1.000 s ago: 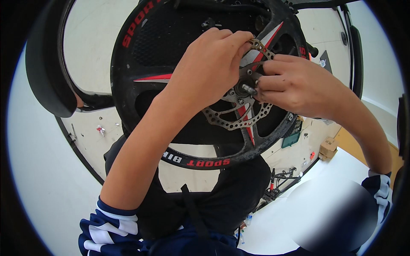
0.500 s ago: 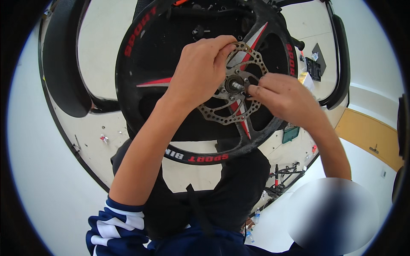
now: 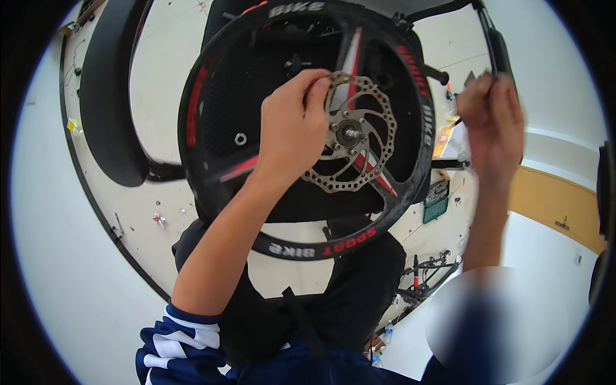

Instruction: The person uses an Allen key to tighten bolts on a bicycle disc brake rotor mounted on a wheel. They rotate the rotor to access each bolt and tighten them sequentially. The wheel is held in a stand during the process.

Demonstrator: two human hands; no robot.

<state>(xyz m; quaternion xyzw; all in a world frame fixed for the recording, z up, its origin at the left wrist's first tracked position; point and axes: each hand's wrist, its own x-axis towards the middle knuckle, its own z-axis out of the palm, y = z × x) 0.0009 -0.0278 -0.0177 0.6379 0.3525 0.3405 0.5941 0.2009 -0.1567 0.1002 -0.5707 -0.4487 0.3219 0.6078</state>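
A black bicycle wheel [image 3: 310,251] with red-and-white spokes lies flat over a black chair seat in front of my knees. On its hub a perforated brake disc [image 3: 340,186] surrounds the metal axle [image 3: 351,134]. My left hand [image 3: 295,122] is closed on the disc's upper left edge, thumb and fingers pinching the rim. Well off to the wheel's right, my right hand [image 3: 494,122] is raised near the chair's armrest. Its fingers are bent but smeared by motion, so anything in them cannot be made out. A hex nut [image 3: 240,138] shows through the wheel's left opening.
Black armrests flank the seat, the left one [image 3: 112,96] large and near. Small loose parts [image 3: 296,63] lie on the seat under the wheel. A green case [image 3: 436,210] and a bicycle frame [image 3: 423,276] are on the floor at right.
My right hand has left the axle and moved right, clear of the wheel. The wheel and disc have turned counterclockwise, with my left hand still on the disc. The nut has come into view.
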